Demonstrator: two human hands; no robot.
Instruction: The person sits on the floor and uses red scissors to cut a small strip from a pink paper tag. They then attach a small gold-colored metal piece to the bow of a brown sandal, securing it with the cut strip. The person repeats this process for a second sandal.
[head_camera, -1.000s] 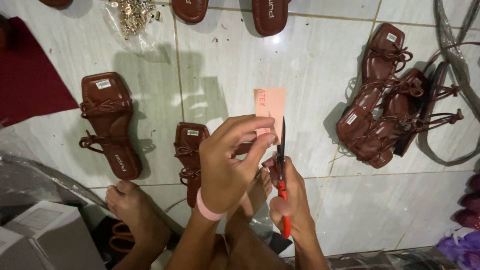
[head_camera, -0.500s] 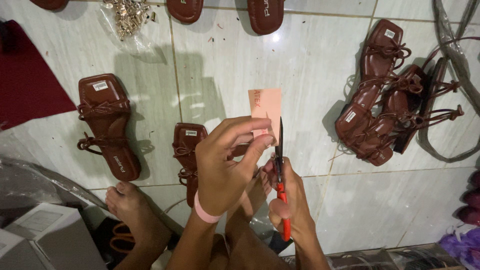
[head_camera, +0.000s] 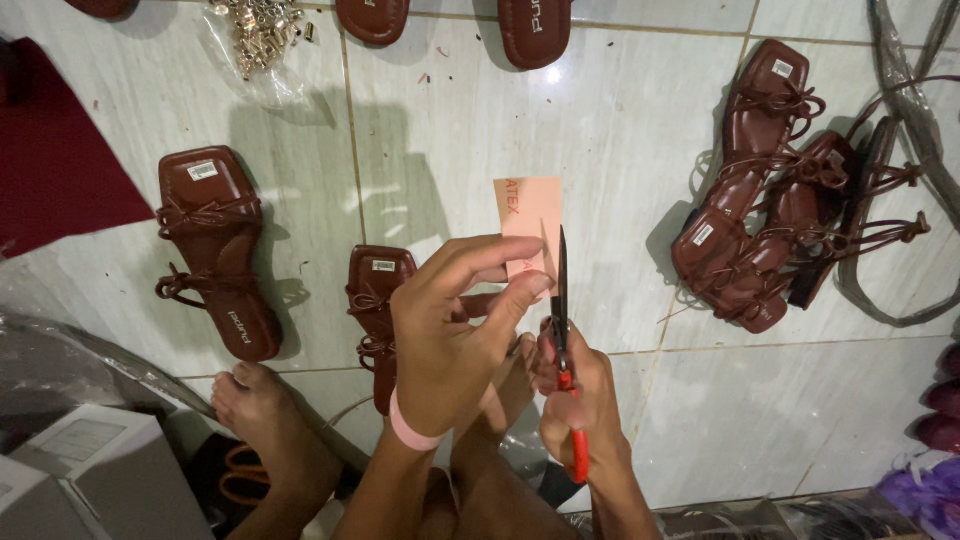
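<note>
My left hand (head_camera: 455, 335) pinches a small pink-orange card (head_camera: 530, 215) by its lower edge and holds it upright over the tiled floor. My right hand (head_camera: 580, 385) grips red-handled scissors (head_camera: 562, 330), whose dark blades point up along the card's right edge. A pink band circles my left wrist. Under my hands lies a brown strappy sandal (head_camera: 375, 310), partly hidden by them.
Another brown sandal (head_camera: 212, 250) lies at the left and a pile of several brown sandals (head_camera: 770, 210) at the right. A bag of gold fittings (head_camera: 262, 30) sits at the top. My bare feet (head_camera: 270, 420), grey boxes (head_camera: 90, 480) and a dark red mat (head_camera: 55, 150) are at the left.
The card and both hands have stayed nearly still; the view has shifted slightly. The scissor blades remain against the card's right edge.
</note>
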